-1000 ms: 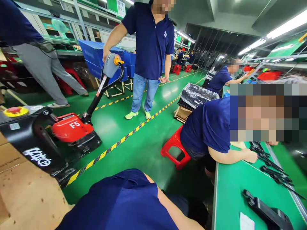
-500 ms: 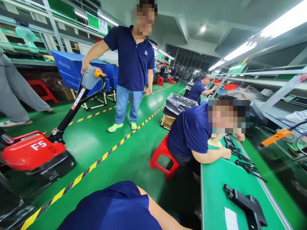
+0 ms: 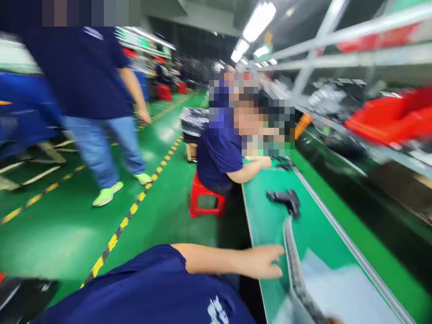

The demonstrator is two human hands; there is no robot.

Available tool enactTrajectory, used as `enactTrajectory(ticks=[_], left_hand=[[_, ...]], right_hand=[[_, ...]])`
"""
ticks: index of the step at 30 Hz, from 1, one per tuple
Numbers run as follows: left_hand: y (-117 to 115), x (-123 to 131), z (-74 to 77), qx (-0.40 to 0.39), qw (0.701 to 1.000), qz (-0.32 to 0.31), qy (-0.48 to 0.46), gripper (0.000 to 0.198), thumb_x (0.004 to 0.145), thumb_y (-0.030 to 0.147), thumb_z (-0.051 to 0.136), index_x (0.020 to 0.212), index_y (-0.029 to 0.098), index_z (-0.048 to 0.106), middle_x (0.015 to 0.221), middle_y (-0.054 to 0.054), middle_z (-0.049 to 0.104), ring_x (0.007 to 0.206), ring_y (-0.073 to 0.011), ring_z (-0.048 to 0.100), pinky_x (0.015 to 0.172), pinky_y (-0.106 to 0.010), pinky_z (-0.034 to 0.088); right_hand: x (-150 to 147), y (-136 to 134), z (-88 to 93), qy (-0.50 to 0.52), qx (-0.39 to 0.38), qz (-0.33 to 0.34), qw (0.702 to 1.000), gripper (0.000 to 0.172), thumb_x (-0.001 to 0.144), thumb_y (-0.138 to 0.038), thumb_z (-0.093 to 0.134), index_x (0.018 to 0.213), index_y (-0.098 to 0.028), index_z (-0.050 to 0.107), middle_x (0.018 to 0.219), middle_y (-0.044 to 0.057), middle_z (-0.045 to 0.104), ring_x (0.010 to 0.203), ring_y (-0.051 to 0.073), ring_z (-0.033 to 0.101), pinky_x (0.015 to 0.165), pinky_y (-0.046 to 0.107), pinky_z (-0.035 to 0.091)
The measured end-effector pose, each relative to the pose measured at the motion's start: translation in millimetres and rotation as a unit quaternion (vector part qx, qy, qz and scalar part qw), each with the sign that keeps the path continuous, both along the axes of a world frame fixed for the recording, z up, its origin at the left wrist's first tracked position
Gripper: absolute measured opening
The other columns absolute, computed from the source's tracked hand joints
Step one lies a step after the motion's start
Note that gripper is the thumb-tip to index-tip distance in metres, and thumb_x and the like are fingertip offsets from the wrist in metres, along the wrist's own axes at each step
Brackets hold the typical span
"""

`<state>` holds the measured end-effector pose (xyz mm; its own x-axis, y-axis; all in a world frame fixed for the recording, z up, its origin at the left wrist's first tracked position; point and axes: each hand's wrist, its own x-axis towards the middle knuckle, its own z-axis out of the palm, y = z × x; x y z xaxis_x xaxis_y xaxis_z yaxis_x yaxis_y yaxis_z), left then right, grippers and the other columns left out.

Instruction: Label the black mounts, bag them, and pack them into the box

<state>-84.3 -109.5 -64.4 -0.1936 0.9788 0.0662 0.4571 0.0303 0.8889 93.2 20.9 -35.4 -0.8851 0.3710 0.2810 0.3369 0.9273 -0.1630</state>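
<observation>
My left hand (image 3: 268, 262) reaches over the edge of the green bench (image 3: 270, 225), its fingers apart and nothing in them. Just beyond its fingertips runs a long grey strip with pale edges (image 3: 297, 274); it is blurred, and a gap or light touch cannot be told apart. At the bottom edge a small skin-toned patch, probably my right hand (image 3: 334, 321), shows by the strip's near end; its fingers are hidden. Past the strip's far end lies a black angled part (image 3: 286, 200). White sheeting (image 3: 347, 292) spreads on the bench to the right of the strip.
A co-worker (image 3: 219, 148) sits on a red stool (image 3: 207, 198) farther along the bench, near black parts. Another person (image 3: 97, 90) stands in the aisle at left. A red bin (image 3: 394, 117) rests on the shelf at right. Yellow-black tape (image 3: 133, 209) marks the floor.
My view has swung to the right and down toward the bench. My left hand, the grey strip and the white sheeting have come into sight. The red pallet truck has mostly left the view.
</observation>
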Motion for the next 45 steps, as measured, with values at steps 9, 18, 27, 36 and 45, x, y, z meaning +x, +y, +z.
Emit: enactTrajectory(ticks=[9,18,27,36,45], left_hand=[[8,17,17.6,0.022,0.983,-0.151,-0.104,0.067,0.087,0.036,0.061,0.147,0.022,0.034,0.148,-0.016,0.044,0.133,-0.0287,0.047,0.104,-0.050,0.045],[30,69,58.7,0.035,0.985,-0.156,-0.064,0.023,0.085,0.027,0.054,0.098,0.017,0.071,0.094,-0.004,0.075,0.086,-0.0201,0.070,0.079,-0.031,0.056],[39,73,115.5,0.163,0.965,-0.207,-0.008,0.019,0.085,0.033,0.057,0.087,0.022,0.072,0.084,-0.002,0.075,0.076,-0.0178,0.070,0.074,-0.026,0.057],[129,137,132.8,0.069,0.971,-0.212,-0.088,0.024,0.073,0.034,0.066,0.091,0.019,0.070,0.087,-0.003,0.072,0.071,-0.0168,0.065,0.063,-0.026,0.052],[171,215,122.6,0.047,0.932,-0.318,-0.166,0.025,0.069,0.033,0.066,0.085,0.014,0.066,0.066,0.000,0.063,0.056,-0.0113,0.053,0.049,-0.021,0.038]], right_hand=[[83,-43,53.9,-0.012,-0.168,-0.119,0.979,0.028,0.095,-0.025,0.039,0.096,-0.024,0.067,0.087,0.004,0.074,0.080,0.020,0.070,0.095,0.042,0.051],[101,-73,54.6,0.102,-0.139,-0.160,0.972,0.027,0.096,-0.025,0.043,0.115,-0.022,0.061,0.112,0.009,0.070,0.105,0.022,0.066,0.106,0.050,0.044],[117,-97,76.6,0.186,-0.269,-0.243,0.913,0.015,0.090,-0.024,0.057,0.098,-0.024,0.068,0.094,0.000,0.073,0.087,0.017,0.067,0.099,0.038,0.044],[170,-123,28.1,0.414,-0.458,-0.372,0.693,0.034,0.077,-0.050,0.067,0.076,-0.016,0.062,0.066,-0.002,0.056,0.060,0.011,0.049,0.054,0.022,0.036],[207,-155,12.4,0.517,-0.511,-0.372,0.578,0.036,0.069,-0.045,0.079,0.087,-0.016,0.070,0.078,0.003,0.069,0.067,0.014,0.060,0.063,0.027,0.047]])
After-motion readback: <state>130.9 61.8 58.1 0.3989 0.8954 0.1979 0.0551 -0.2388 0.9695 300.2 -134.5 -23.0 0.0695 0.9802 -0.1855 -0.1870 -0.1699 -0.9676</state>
